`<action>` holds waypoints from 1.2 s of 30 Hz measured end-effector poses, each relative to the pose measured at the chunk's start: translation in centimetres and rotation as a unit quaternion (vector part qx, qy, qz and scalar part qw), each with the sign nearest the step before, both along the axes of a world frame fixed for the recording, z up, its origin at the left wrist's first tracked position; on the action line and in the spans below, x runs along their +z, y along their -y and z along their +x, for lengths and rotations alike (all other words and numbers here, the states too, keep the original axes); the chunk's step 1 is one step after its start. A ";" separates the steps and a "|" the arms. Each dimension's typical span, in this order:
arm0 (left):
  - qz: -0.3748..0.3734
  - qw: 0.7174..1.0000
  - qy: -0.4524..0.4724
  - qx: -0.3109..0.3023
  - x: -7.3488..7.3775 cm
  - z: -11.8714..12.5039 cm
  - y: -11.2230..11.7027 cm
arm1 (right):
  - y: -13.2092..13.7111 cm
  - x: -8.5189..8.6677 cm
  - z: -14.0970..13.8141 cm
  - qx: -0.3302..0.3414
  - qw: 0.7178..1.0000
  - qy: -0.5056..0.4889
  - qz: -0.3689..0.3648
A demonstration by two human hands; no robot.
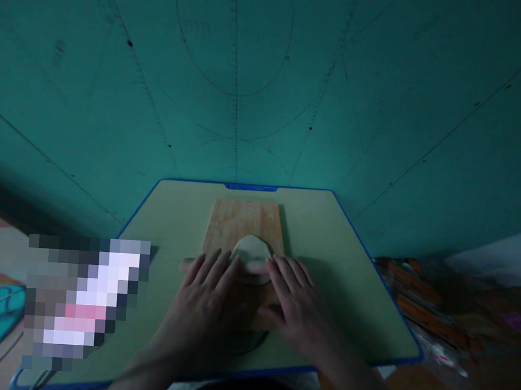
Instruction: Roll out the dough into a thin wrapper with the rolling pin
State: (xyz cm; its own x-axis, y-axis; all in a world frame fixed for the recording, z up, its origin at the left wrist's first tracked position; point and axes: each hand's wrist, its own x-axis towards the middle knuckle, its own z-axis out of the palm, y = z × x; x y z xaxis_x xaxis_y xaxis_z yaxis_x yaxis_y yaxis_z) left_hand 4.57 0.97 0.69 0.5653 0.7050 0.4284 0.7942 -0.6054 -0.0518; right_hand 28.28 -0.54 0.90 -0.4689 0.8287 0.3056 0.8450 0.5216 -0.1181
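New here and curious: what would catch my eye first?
The left hand and right hand lie flat, side by side, on a rolling pin low in the middle. Just beyond their fingers a pale round of dough sits on a wooden board, on a blue-edged table before a teal wall.

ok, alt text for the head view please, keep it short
The left hand and right hand lie flat, fingers spread, on a rolling pin at the near edge of a pale dough disc on a wooden board. The board sits on a blue-rimmed table before a teal wall; the scene is dim.
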 end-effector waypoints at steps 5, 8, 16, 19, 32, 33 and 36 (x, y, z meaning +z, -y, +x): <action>-0.009 1.000 0.011 0.004 -0.1 0.2 -1.5 | -1.3 0.5 -0.1 -0.002 1.000 -0.002 -0.017; -0.059 0.998 0.010 0.024 0.9 1.0 -4.9 | -4.8 1.3 -0.4 -0.020 0.999 -0.003 -0.040; -0.016 0.998 -0.006 0.060 0.3 1.4 -2.7 | -3.5 -0.2 -0.3 -0.019 0.999 -0.023 -0.014; 0.018 0.999 -0.002 0.036 -0.4 1.0 -0.2 | -0.9 -1.2 0.1 -0.011 0.999 -0.041 -0.003; -0.075 0.995 -0.032 0.059 1.3 3.4 -6.4 | -5.9 7.4 3.0 -0.002 0.866 -0.466 -0.182; -0.072 0.995 -0.021 0.062 1.3 3.5 -6.4 | -5.6 7.9 3.0 -0.003 0.862 -0.471 -0.187; -0.068 0.995 0.014 0.070 1.2 3.6 -6.4 | -4.9 8.4 2.8 0.014 0.824 -0.512 -0.242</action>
State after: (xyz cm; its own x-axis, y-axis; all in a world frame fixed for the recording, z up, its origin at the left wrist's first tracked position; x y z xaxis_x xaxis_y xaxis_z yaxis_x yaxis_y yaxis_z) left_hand 8.20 7.36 1.84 0.4467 0.8282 0.3385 0.8711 -0.4888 0.0465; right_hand 31.06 4.38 9.35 -0.1912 0.9632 0.1889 0.1607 0.2206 -0.9620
